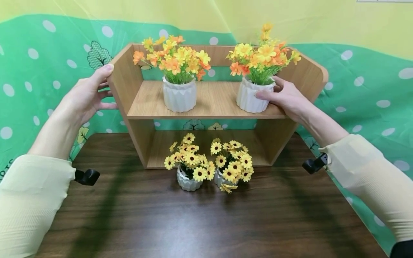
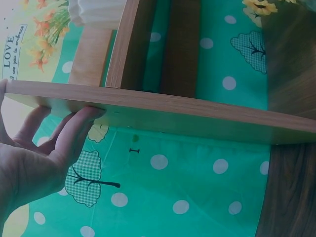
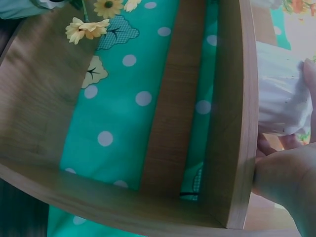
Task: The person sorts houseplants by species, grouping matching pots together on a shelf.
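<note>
A small two-tier wooden shelf [image 1: 206,114] stands on the table. My left hand [image 1: 85,94] holds its left side panel [image 2: 197,118]. The thumb lies at the panel's edge and the fingertips touch its outer face. On the right of the upper board, my right hand [image 1: 290,100] grips a white ribbed pot [image 1: 251,97] of orange and yellow flowers [image 1: 265,53]. Its thumb is on the pot's front, with the other fingers partly hidden behind. In the right wrist view the same pot [image 3: 281,89] is cut by the frame edge.
A matching white pot [image 1: 179,95] of orange and yellow flowers stands left on the upper board. Two white pots of yellow daisy-like flowers, one left [image 1: 188,181] and one right [image 1: 224,179], are at the lower board's front. A green dotted cloth [image 1: 29,118] hangs behind the dark table [image 1: 193,222].
</note>
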A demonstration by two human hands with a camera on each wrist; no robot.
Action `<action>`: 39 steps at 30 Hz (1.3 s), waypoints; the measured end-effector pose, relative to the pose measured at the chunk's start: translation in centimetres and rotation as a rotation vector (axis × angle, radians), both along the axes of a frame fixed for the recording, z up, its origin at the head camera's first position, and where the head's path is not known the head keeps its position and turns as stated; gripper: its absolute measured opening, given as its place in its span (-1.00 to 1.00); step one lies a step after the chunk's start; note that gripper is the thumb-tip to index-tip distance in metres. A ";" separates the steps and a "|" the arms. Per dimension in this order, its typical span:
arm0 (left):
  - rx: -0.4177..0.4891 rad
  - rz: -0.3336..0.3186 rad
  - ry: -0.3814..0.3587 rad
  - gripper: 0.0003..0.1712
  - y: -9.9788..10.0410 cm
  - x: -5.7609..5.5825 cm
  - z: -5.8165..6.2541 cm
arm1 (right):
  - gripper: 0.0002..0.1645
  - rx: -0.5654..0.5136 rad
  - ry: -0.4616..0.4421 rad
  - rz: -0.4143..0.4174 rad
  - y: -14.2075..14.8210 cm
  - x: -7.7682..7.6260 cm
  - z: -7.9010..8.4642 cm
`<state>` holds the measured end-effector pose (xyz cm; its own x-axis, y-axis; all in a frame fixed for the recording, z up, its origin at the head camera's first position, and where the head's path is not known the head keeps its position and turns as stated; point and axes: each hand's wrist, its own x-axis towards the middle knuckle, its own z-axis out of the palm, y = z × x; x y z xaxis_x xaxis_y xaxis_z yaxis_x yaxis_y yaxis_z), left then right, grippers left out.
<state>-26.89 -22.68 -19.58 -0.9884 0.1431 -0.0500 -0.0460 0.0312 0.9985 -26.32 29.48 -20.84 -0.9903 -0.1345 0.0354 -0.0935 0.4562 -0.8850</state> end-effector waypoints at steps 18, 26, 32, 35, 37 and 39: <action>-0.007 -0.003 0.009 -0.19 0.1 0.1 0.1 | -0.08 0.038 0.024 0.004 -0.2 0.3 -0.5; -0.018 0.010 0.012 -0.17 0.1 0.1 0.1 | 0.03 0.007 0.050 -0.009 -0.6 0.9 -0.8; -0.030 0.016 0.015 -0.16 0.1 0.2 0.1 | 0.04 -0.122 0.072 -0.039 -0.6 2.0 -1.2; -0.027 0.013 0.014 -0.15 0.1 0.2 0.1 | -0.02 -0.218 0.087 -0.034 -0.3 2.8 -1.4; -0.025 0.011 0.013 -0.15 0.1 0.2 0.1 | -0.04 -0.270 0.101 -0.038 -0.1 3.4 -1.5; -0.024 0.011 0.012 -0.15 0.1 0.2 0.1 | -0.05 -0.317 0.114 -0.040 0.0 3.9 -1.6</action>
<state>-26.71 -22.56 -19.48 -0.9905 0.1310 -0.0418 -0.0348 0.0547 0.9979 -22.41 29.49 -22.46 -0.9818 -0.0599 0.1804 -0.1880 0.1651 -0.9682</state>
